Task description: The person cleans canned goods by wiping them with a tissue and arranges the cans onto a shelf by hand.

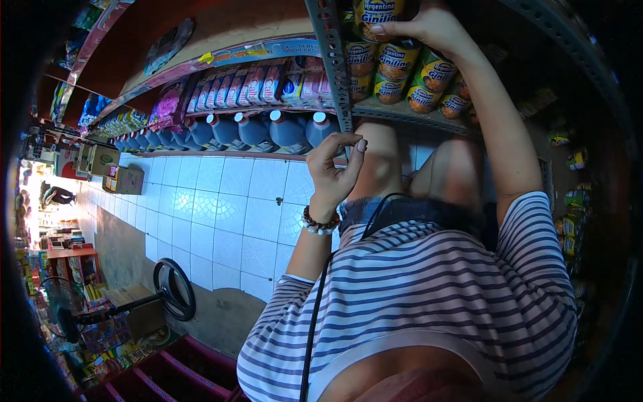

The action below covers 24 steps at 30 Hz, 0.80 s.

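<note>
- Can (377, 16), one, yellow label: at the top edge of the view, cut off by it, above the stacked cans.
- Right hand (432, 28): at the can, thumb lying across its side; remaining fingers mostly out of sight, so whether it is clamped cannot be told. Arm stretched forward, elbow slightly bent.
- Stacked cans (392, 59), yellow and green labels: close rows, some set directly on others, just below the right hand.
- Shelf (422, 119): grey front edge, carrying the stacked cans.
- Post (332, 63): perforated grey metal, between the stacked cans and the goods to the left.
- Left hand (333, 167): raised near the foot of the post, well apart from the right; fingers loosely curled, thumb tip near forefinger, nothing seen in it. Forearm upright in view; beaded bracelet (320, 225) at wrist.
- Knees (376, 155): bent, facing the shelf.
- Packs (244, 87), pink and purple: long row, left of the post.
- Jugs (289, 134), dark blue, pale caps: row beneath the packs.
- Floor (228, 201): pale tiles, worn grey patch toward the lower left.
- Stand (175, 289): black, ring base, near the grey patch.
- Boxes (124, 179): brown cardboard, at the far end of the jugs.
</note>
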Each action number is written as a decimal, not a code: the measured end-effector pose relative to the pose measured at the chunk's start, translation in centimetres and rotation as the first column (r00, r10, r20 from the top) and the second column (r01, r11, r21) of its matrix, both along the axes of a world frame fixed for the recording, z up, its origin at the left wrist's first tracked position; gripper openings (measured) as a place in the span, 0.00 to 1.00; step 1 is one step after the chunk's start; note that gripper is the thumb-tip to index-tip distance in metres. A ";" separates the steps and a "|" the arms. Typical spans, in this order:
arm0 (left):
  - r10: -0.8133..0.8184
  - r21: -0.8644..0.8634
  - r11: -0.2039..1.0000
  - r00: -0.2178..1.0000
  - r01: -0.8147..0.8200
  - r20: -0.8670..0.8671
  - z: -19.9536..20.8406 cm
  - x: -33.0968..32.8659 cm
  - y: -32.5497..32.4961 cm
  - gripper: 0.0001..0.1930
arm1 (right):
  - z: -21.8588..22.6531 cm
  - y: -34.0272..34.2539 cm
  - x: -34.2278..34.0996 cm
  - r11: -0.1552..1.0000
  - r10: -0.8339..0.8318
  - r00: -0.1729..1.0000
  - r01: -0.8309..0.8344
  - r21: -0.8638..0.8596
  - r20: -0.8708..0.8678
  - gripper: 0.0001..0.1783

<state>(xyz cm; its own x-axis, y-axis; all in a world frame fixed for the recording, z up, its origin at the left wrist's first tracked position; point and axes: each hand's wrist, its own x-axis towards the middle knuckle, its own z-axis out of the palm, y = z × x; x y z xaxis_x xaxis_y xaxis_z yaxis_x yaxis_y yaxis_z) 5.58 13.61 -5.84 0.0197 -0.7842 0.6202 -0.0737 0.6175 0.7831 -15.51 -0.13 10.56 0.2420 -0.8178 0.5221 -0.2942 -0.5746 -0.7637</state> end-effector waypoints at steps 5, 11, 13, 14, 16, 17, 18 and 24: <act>-0.002 0.006 1.000 1.000 0.002 0.000 -0.3 0.0 0.2 0.04 | -0.4 -0.2 -0.3 1.000 -0.013 1.000 0.013 -0.025 -0.012 0.53; -0.049 0.000 0.999 0.996 0.049 0.072 0.1 -0.3 0.2 0.04 | -1.0 -0.3 -1.1 0.997 0.008 1.000 -0.010 -0.081 -0.016 0.54; -0.066 0.018 0.998 0.996 0.065 0.066 0.0 -0.4 0.2 0.04 | -0.2 1.1 -1.9 0.999 -0.047 0.997 0.046 -0.012 -0.059 0.52; -0.039 0.032 0.999 0.998 0.038 0.049 -0.2 -0.3 0.2 0.04 | 0.1 2.1 -2.4 0.994 -0.092 0.990 0.098 0.051 -0.107 0.49; -0.018 0.066 0.998 1.000 0.018 -0.007 -0.5 -0.4 0.4 0.03 | 0.2 4.5 -4.1 0.990 -0.139 0.990 0.140 0.025 -0.032 0.46; -0.012 0.091 0.996 1.000 0.010 0.018 -0.9 -0.2 0.3 0.03 | 0.0 5.6 -5.3 0.985 -0.171 0.984 0.171 -0.008 0.043 0.43; -0.011 0.105 0.994 1.000 0.010 0.003 -1.2 -0.2 0.3 0.03 | -0.7 6.6 -6.5 0.966 -0.242 0.958 0.253 -0.057 0.155 0.39; -0.097 0.136 0.986 0.995 0.099 -0.024 -0.2 -2.8 -0.4 0.03 | -16.0 9.7 -20.5 0.723 -0.596 0.749 0.657 -0.212 0.287 0.42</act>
<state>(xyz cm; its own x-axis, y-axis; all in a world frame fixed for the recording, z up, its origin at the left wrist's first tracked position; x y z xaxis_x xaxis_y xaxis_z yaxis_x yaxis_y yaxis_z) 2.82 13.21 -6.01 -0.0518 -0.8602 0.5073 -0.0038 0.5082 0.8613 -36.03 9.57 -5.45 -0.3987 -0.5544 0.7306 -0.5358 -0.5058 -0.6761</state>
